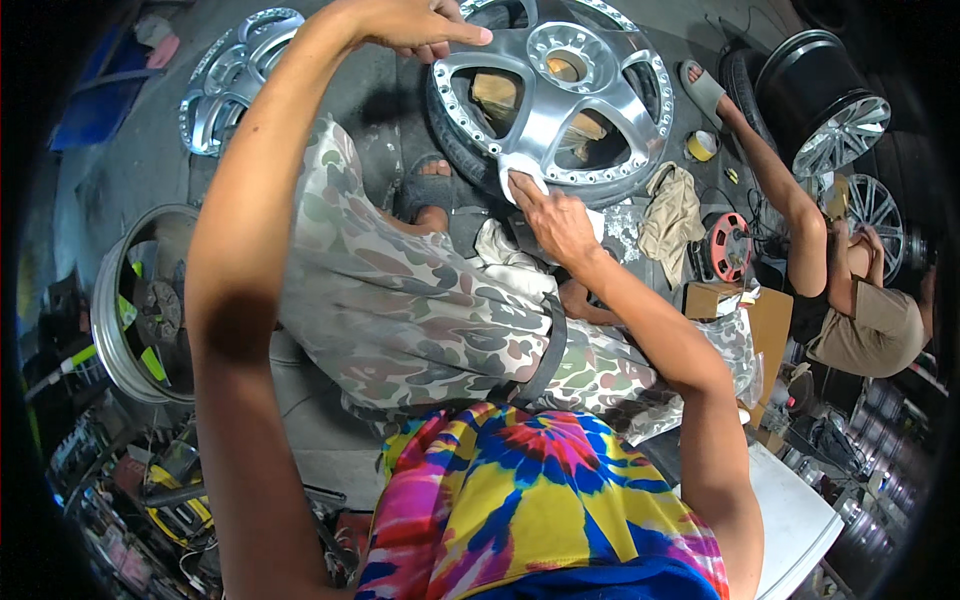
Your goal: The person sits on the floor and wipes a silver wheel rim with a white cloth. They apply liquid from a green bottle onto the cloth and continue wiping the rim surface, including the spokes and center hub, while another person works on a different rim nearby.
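A polished silver alloy wheel (515, 75) with broad spokes and small holes around its lip lies face up on a black tire in front of me. At its upper left edge is my left hand (415, 28), thumb stretched onto the metal and fingers curled at the rim; the picture's top edge cuts part of it off. My right hand (557, 220) presses a folded white cloth (522, 176) against the near lip, fingers together over it. Through the spoke openings, wooden blocks (497, 95) show beneath the wheel.
Another silver wheel face (232, 80) lies at far left, a bare wheel barrel (140, 300) nearer. A beige rag (672, 212), yellow tape roll (702, 146) and red round-faced device (730, 247) sit right. Beyond, a person (865, 320) sits by a multi-spoke wheel (873, 215).
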`<state>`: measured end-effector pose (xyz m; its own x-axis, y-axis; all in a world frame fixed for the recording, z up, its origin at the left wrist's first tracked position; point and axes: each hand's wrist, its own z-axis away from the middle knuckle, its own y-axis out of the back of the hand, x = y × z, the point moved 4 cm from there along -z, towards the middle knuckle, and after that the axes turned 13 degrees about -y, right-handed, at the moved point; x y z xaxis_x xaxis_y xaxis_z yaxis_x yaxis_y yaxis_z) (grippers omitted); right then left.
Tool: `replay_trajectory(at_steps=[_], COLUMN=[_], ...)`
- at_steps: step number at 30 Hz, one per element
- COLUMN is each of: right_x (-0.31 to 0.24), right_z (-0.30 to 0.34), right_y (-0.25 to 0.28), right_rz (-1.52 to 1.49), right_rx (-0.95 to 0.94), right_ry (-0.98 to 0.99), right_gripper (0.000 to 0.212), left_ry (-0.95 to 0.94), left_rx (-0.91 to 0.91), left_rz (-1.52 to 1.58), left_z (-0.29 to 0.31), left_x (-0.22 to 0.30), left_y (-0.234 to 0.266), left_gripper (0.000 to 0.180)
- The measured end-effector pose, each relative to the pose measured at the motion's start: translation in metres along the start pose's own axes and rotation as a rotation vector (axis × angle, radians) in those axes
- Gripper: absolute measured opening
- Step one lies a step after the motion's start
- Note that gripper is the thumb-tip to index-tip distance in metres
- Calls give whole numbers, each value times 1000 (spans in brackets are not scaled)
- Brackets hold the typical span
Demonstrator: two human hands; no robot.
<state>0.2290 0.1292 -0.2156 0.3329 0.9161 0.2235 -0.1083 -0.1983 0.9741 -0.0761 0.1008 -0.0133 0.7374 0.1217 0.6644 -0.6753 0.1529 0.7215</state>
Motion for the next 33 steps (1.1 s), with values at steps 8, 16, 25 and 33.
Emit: replay_trajectory(at_steps=[8,16,25,33], right_x=[10,3,-38,-28], right_z=[7,2,-49,-27], right_y=[7,0,2,14], right_rz=[29,76,87,58], right_rx=[-33,-32,-15,-42], right_ry=[65,74,9,9], right_gripper=[64,70,62,60], left_ry=[-5,-33,-13,20], left_rx=[21,33,16,46], left_rz=[134,168,82,119], left_z=[1,8,7,17], left_x=[-15,-9,12,-15], left_y=[-5,-5,1,2], left_gripper=[50,50,48,50])
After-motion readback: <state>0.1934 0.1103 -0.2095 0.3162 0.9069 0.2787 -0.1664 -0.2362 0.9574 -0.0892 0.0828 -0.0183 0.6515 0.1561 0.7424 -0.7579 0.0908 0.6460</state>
